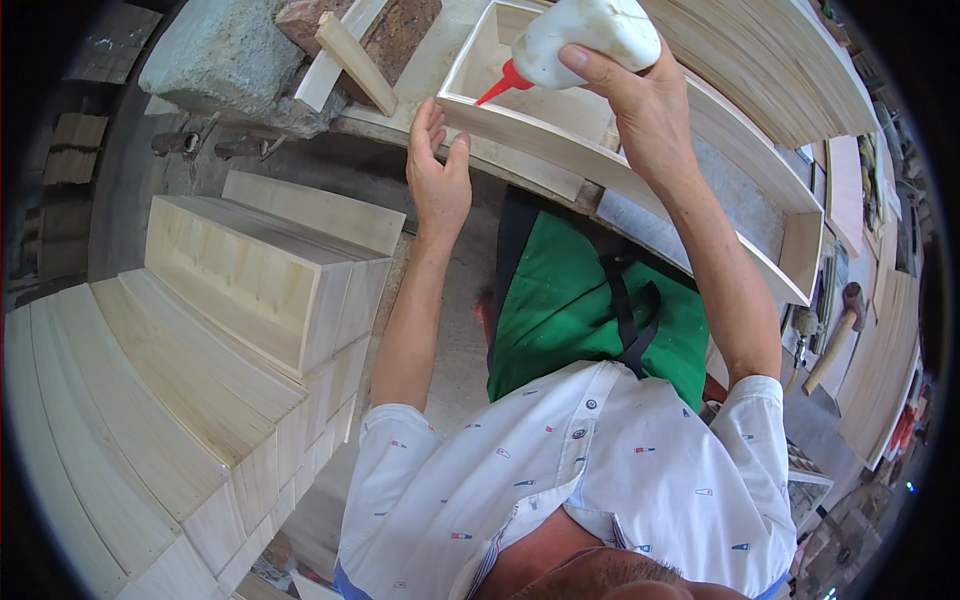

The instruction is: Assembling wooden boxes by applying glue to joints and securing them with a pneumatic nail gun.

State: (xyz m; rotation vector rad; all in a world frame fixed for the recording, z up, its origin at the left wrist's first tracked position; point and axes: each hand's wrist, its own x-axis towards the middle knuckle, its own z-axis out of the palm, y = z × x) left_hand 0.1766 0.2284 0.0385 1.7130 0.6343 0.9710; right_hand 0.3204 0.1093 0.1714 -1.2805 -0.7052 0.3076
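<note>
My right hand (650, 115) grips a white squeeze glue bottle (590, 42), tipped so its red nozzle (508, 80) points down. The nozzle tip is at the top edge of a long, narrow wooden box frame (560, 133), close to its left corner. This pale frame lies across the workbench, and its inside shows between the boards. By the same corner, my left hand (438, 175) is held with thumb and fingers apart and nothing in it. Its fingertips are at the frame's outer side; whether they touch it I cannot tell.
Stacked wooden boxes (240, 270) stand at the left. A concrete block (225, 70) and a wood strip (355, 62) sit at the bench's far left. Thin boards (770, 60) are piled far right. A hammer (835, 335) lies at the right.
</note>
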